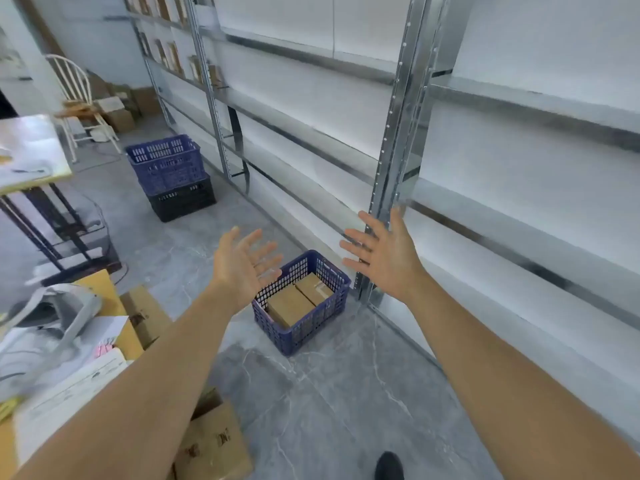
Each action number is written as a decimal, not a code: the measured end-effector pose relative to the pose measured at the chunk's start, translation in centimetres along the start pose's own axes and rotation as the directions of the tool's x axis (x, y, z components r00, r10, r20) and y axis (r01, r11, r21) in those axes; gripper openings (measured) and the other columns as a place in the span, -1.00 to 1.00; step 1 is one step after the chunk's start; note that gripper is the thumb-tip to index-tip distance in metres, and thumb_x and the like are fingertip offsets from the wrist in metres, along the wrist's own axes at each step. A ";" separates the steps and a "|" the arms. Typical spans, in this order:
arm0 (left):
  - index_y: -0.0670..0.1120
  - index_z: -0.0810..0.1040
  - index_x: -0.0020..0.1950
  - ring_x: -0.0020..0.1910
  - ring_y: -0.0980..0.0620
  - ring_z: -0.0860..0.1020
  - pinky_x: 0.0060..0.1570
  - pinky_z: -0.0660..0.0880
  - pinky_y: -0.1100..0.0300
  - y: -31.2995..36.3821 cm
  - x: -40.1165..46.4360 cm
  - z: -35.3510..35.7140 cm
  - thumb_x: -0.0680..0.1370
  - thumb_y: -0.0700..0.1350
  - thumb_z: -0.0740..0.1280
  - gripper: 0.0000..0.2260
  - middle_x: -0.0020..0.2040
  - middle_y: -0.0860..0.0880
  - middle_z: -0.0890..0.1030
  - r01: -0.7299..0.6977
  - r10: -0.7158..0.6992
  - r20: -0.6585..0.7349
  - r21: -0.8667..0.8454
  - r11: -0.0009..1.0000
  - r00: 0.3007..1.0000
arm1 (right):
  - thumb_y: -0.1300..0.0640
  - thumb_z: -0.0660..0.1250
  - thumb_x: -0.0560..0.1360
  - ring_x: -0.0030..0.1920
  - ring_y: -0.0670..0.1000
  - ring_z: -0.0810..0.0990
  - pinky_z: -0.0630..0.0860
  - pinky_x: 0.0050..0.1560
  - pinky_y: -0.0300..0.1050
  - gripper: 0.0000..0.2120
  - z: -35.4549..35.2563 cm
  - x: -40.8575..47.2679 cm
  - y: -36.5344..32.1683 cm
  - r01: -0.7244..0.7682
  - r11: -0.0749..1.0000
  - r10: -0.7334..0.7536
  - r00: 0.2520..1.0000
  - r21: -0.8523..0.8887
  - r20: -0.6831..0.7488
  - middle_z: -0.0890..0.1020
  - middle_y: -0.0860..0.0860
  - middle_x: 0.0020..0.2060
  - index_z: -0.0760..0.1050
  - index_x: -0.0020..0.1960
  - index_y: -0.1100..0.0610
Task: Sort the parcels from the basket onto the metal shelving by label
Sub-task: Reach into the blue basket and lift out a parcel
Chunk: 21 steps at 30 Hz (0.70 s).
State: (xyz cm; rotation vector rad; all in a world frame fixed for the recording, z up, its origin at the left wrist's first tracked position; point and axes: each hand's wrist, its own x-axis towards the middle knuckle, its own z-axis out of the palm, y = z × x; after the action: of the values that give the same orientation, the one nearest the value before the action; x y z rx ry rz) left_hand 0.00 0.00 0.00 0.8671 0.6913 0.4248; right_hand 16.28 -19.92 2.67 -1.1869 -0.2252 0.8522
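Note:
A blue plastic basket [330, 271] stands on the grey floor at the foot of the metal shelving [398, 140]. Two brown cardboard parcels [290, 304] lie side by side inside it. My left hand [242, 261] is stretched out above the basket's left side, palm turned inward, fingers spread, holding nothing. My right hand [384, 251] is held out above the basket's right side, in front of a shelving upright, fingers apart and empty. The shelves near me hold nothing; several brown parcels [173, 57] stand on the far-left shelves.
Stacked blue and black crates [169, 174] sit further along the shelving. A table [31, 157], a white chair [74, 84] and cardboard boxes [211, 441] with papers crowd the left side. My dark shoe [389, 465] shows at the bottom.

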 end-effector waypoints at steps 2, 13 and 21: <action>-0.02 0.49 0.47 0.24 -0.21 0.60 0.43 0.39 -0.23 0.0 2.3 0.8 0.66 0.22 0.06 -0.48 0.37 -0.18 0.59 0.007 -0.007 -0.033 -0.006 1.000 0.999 | -0.42 -0.03 0.63 0.47 0.21 0.50 0.40 0.50 0.28 -0.29 -0.8 3.3 -0.6 -0.032 0.999 0.031 0.999 0.009 0.026 0.50 0.16 0.51 0.35 0.61 -0.04; -0.02 0.46 0.50 0.29 -0.25 0.58 0.43 0.41 -0.25 -3.7 16.7 5.6 0.65 0.22 0.09 -0.48 0.39 -0.18 0.56 0.043 -0.068 -0.287 -0.095 0.995 0.956 | -0.41 -0.09 0.64 0.53 0.17 0.43 0.31 0.56 0.26 -0.28 -7.2 23.2 -3.2 -0.212 0.967 0.235 0.957 -0.142 0.170 0.48 0.15 0.53 0.27 0.65 -0.03; -0.01 0.48 0.49 0.32 -0.26 0.57 0.38 0.46 -0.23 -4.2 23.4 5.0 0.64 0.24 0.12 -0.48 0.42 -0.18 0.54 0.037 -0.106 -0.399 -0.177 0.983 0.911 | -0.41 -0.05 0.64 0.53 0.23 0.44 0.29 0.57 0.32 -0.28 -7.0 33.1 -2.2 -0.319 0.923 0.364 0.904 -0.214 0.223 0.45 0.20 0.55 0.28 0.65 -0.03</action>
State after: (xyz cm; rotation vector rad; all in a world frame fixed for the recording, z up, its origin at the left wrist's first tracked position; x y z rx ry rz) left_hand 20.33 8.80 -9.95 0.5945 1.0543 0.5977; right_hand 43.74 -2.51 -6.99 -1.2967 -0.3137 1.3239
